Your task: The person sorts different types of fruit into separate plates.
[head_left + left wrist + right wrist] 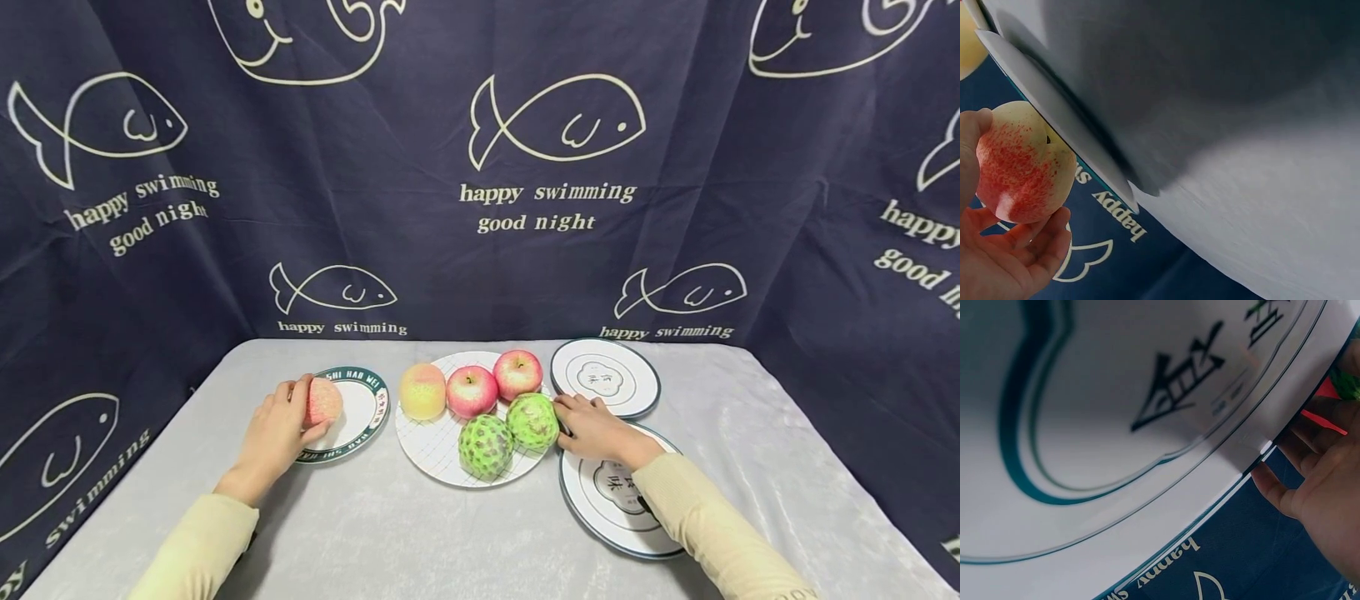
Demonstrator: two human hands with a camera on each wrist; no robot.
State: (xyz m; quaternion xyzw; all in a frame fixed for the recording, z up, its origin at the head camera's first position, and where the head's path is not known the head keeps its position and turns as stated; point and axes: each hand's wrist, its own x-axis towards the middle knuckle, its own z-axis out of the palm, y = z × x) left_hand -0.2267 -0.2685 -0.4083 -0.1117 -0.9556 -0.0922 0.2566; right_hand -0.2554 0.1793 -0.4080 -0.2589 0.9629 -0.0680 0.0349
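My left hand (281, 429) grips a red-and-cream peach (1025, 162), thumb on one side and fingers round the other. In the head view the peach overlaps a small plate with a green lettered rim (352, 448). My right hand (600, 429) is beside a green sugar apple (532, 421), fingertips right at its right side. That fruit sits on a large white plate with thin lines (427, 467). Sharing the plate are a second sugar apple (486, 447), two red apples (472, 392) (518, 375) and a yellow peach (423, 392).
Two white plates with dark rims stand on the right, one at the back (637, 392) and one nearer (600, 517), partly under my right forearm. A grey cloth (420, 542) covers the table. Dark blue fish-print curtains (555, 275) enclose its back and sides.
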